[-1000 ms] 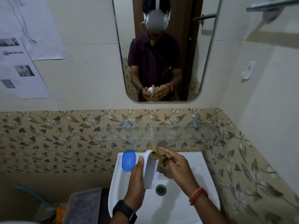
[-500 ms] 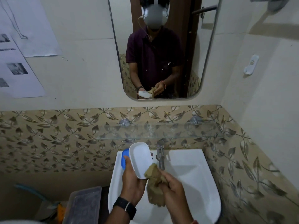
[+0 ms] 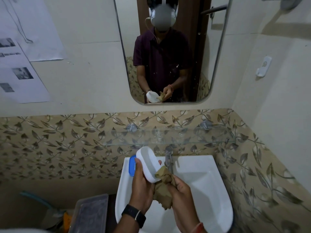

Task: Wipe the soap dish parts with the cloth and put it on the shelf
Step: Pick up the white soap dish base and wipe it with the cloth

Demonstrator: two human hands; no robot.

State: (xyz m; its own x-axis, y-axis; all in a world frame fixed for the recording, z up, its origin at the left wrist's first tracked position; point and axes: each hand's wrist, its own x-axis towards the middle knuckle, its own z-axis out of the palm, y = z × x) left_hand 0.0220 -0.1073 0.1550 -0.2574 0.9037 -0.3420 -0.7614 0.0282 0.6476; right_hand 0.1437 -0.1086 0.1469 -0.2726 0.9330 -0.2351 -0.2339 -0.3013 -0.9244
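Observation:
My left hand (image 3: 142, 187) holds the white soap dish base (image 3: 148, 163) tilted over the sink, its hollow side facing up and right. My right hand (image 3: 182, 197) grips a crumpled brown cloth (image 3: 164, 187) and presses its top against the lower right end of the dish. The blue perforated soap dish insert (image 3: 131, 166) lies on the sink's back left rim, partly hidden behind my left hand. A glass shelf (image 3: 168, 137) is fixed to the leaf-patterned tiles just above the sink.
The white sink (image 3: 207, 185) has a metal tap (image 3: 169, 158) at its back, close to the cloth. A clear plastic box (image 3: 91, 211) stands low on the left. A mirror (image 3: 168, 47) hangs above the shelf, and papers (image 3: 21, 64) are stuck on the left wall.
The white dish turned from edge-on to hollow side up. The cloth moved from the dish's top, down to its lower right end. The view tilted down slightly.

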